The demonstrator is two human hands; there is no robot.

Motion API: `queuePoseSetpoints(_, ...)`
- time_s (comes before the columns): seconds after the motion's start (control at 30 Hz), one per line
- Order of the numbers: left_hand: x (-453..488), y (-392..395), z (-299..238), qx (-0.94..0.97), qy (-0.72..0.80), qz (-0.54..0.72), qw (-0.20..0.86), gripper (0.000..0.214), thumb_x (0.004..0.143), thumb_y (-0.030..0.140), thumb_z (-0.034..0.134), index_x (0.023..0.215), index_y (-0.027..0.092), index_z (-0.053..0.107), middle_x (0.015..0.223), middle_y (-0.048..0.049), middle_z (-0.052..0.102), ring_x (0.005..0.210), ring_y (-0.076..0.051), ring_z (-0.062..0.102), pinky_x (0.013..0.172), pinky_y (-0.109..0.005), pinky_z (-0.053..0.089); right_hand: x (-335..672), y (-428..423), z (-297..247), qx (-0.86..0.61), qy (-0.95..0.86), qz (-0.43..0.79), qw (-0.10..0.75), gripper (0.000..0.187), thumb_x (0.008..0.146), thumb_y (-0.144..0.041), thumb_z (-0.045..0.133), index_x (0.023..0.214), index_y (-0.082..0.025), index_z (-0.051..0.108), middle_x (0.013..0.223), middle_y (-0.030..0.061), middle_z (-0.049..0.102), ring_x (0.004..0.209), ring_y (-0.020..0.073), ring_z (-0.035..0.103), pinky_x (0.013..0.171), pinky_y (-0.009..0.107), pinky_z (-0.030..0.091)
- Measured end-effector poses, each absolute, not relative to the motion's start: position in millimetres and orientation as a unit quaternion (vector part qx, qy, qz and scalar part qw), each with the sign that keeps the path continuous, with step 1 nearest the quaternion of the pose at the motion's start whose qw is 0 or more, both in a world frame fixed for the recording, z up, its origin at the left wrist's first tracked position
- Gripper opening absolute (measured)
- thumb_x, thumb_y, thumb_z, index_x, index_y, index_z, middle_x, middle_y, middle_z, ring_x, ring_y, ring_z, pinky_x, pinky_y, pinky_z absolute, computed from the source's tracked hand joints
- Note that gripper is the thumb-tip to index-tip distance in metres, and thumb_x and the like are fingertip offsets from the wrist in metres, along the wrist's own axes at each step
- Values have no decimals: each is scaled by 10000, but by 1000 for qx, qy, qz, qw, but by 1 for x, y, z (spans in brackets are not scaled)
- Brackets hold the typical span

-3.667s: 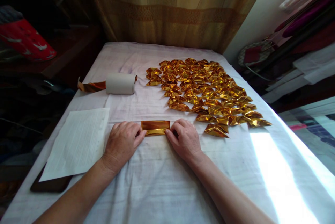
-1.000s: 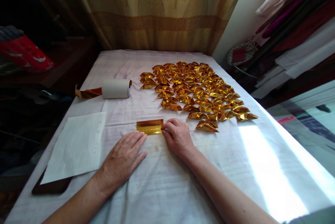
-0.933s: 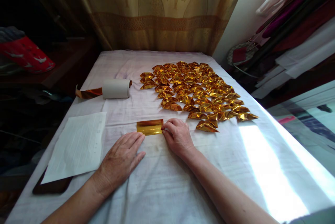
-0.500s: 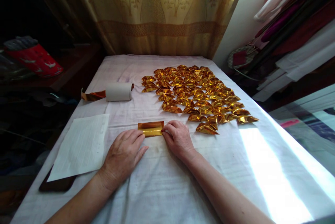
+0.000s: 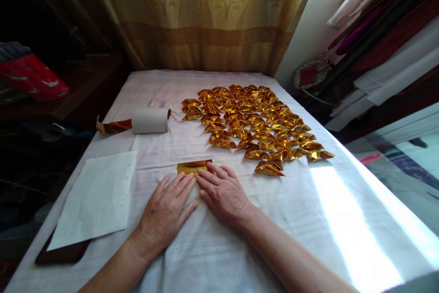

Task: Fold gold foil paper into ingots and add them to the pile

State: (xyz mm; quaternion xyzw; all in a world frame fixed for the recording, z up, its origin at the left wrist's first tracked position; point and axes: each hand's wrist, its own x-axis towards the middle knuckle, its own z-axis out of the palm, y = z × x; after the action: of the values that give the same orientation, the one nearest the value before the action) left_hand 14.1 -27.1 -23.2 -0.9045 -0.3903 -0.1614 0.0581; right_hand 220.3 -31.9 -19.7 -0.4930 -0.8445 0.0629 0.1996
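Through the head camera I saw the left hand (image 5: 166, 210) laid flat, fingers slightly spread and pinching nothing, their tips on the near edge of the gold strip (image 5: 187, 166). The right hand (image 5: 224, 194) lay flat too, fingers a little apart over the strip's right part, tips just beside the left ones. The strip rested on the bench (image 5: 195, 261). Beyond it, to the right, I could see folded pieces (image 5: 265, 143) in rows; to the left lay the roll (image 5: 150, 120), foil trailing from it. Nearer, the sheet (image 5: 96, 197) partly covered a dark flat object (image 5: 63, 253).
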Motion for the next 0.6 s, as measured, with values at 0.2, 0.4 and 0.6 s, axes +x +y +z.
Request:
queuePoseSetpoints(0.2,1,-27,-25,-908,-388,-153,41,442,1000,381,387,1369,202,551,1366,-84,614,1273,-262,559,1117,-483,345,240,-39,-18,-533,-826,62,172,343,982,-300,502,1303,-262,618,1365,20,608,1355,296,445,1087,501,303)
queuePoseSetpoints(0.4,-10,-23,-19,-899,-402,-166,59,392,1005,385,382,1257,227,638,1284,-62,674,1209,-273,599,1080,-515,356,243,-41,-20,-536,-821,50,191,322,970,-284,518,1265,-271,646,1317,27,645,1325,288,476,1065,486,319)
queuePoseSetpoints(0.6,-13,-16,-10,-887,-410,-194,86,335,1002,337,397,1134,236,688,1126,-38,746,1066,-282,661,983,-525,406,245,-38,-23,-536,-801,69,257,251,966,-274,517,1137,-248,698,1217,26,704,1193,250,568,1003,437,379)
